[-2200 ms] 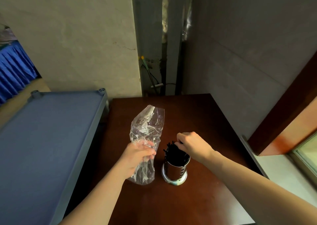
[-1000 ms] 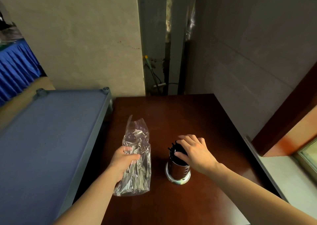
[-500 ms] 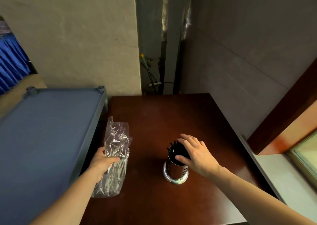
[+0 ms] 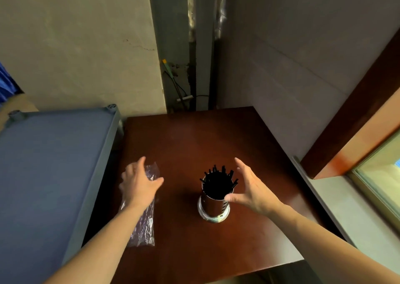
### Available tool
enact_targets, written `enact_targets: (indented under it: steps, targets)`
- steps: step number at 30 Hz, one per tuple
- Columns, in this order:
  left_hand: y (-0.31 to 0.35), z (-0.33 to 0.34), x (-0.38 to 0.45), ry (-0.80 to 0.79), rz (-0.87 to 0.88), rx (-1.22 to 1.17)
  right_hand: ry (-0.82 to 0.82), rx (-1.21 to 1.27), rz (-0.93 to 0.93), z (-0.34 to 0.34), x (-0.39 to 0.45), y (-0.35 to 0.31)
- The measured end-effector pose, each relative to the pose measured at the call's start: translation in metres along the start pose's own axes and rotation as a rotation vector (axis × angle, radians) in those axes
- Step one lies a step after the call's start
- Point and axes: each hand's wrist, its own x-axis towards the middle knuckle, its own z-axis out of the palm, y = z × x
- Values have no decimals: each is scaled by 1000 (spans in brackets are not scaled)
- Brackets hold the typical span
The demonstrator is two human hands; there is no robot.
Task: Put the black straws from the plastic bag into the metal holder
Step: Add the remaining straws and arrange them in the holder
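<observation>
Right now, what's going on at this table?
A person is finishing loading black straws into a metal holder standing upright on a brown table. The straws fill the holder, tips fanned above its rim. The right hand is open beside the holder, not gripping it. The left hand rests flat on the plastic bag, which lies flattened near the table's left edge and looks empty.

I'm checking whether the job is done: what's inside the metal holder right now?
The metal holder is packed with black straws, tips fanning above its rim. Its wall hides their lower ends and the bottom.
</observation>
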Motion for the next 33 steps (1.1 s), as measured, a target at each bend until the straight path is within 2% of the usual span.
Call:
enact_targets:
  steps: [2, 4, 7, 10, 16, 24, 33]
  targets:
    - [21, 13, -13, -100, 154, -127, -28, 38, 38, 1, -6, 8]
    - [40, 25, -25, -264, 262, -186, -51, 27, 62, 3, -10, 14]
    - [61, 42, -36, -539, 321, -139, -75, 30, 81, 7, -13, 17]
    - [75, 55, -44, -645, 307, -47, -96, 22, 64, 11, -9, 18]
    - [99, 66, -47, -640, 297, 6, -94, 52, 51, 17, 8, 10]
    - [111, 66, -39, -582, 322, -136, -150, 42, 7, 7, 37, 2]
    - [120, 67, -30, -500, 259, -253, -119, 22, -96, 0, 56, -2]
